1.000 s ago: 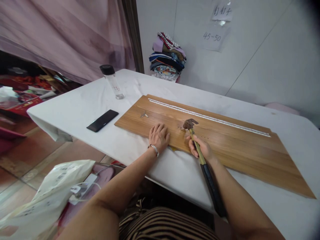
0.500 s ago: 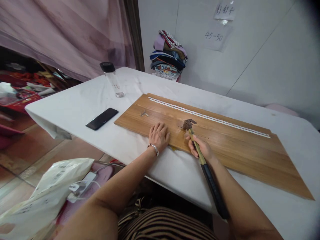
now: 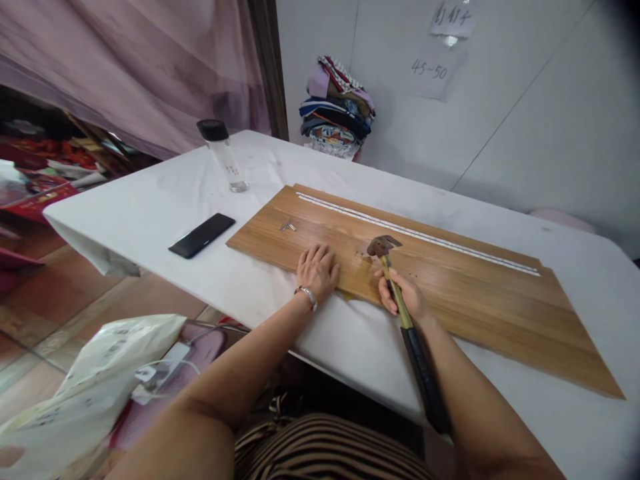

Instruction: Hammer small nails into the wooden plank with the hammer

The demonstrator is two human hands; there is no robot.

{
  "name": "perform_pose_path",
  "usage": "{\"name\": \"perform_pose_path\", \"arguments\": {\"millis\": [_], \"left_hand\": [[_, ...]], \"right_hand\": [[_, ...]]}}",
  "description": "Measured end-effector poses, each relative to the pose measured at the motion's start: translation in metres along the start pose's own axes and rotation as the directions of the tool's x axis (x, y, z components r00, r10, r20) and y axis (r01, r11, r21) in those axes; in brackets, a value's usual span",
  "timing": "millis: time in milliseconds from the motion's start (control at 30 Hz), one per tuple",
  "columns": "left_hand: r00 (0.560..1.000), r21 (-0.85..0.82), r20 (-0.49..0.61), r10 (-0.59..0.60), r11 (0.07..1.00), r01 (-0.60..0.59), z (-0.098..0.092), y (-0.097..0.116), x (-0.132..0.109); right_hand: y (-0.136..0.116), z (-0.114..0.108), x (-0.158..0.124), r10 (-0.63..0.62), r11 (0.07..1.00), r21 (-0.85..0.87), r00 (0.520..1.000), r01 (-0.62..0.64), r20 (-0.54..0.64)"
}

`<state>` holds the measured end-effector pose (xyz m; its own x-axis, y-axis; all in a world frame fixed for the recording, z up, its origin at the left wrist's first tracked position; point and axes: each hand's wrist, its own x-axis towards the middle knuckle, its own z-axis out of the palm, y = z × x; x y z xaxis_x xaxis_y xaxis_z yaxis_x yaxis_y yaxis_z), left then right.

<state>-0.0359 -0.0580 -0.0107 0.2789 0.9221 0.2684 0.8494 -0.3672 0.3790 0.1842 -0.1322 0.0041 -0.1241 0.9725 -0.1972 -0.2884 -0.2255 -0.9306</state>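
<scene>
My right hand (image 3: 404, 295) is wrapped round the upper handle of a claw hammer (image 3: 414, 353), close under its rusty head. The head hovers over or near a wooden board (image 3: 490, 293); whether it touches cannot be made out. Left of it, my left hand (image 3: 318, 272) lies flat with fingers stretched on the board's near edge. Small dark marks (image 3: 363, 255) dot the wood between the hand and the hammer head. Several loose nails (image 3: 288, 227) lie toward the board's left end. Two white measuring strips (image 3: 420, 233) run along its far side.
A black phone (image 3: 202, 235) and a clear bottle (image 3: 228, 160) with a black lid are on the white-covered table (image 3: 145, 200), left of the board. Folded clothes (image 3: 337, 110) are stacked by the wall. At lower left, a bag (image 3: 100, 373) lies beside a power strip (image 3: 155, 377).
The hammer head has shifted slightly to the right and appears raised a little, uncovering more of the dark marks. My left hand stays in place on the board.
</scene>
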Motion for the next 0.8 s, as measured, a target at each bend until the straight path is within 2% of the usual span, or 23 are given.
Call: {"name": "perform_pose_path", "arguments": {"millis": [400, 633, 800], "left_hand": [[1.0, -0.008, -0.003, 0.002, 1.0, -0.002, 0.0002, -0.0004, 0.0005], [1.0, 0.006, -0.004, 0.009, 1.0, -0.009, -0.0011, 0.0006, 0.0004], [1.0, 0.011, -0.004, 0.009, 1.0, -0.009, -0.0008, 0.0007, 0.0004]], "right_hand": [[0.0004, 0.0003, 0.0004, 0.0, 1.0, 0.015, 1.0, 0.0, -0.017], [0.0017, -0.0022, 0.0013, 0.017, 0.999, 0.028, 1.0, -0.017, 0.021], [0.0026, -0.0019, 0.0012, 0.033, 0.999, 0.019, 0.999, -0.032, -0.009]]}}
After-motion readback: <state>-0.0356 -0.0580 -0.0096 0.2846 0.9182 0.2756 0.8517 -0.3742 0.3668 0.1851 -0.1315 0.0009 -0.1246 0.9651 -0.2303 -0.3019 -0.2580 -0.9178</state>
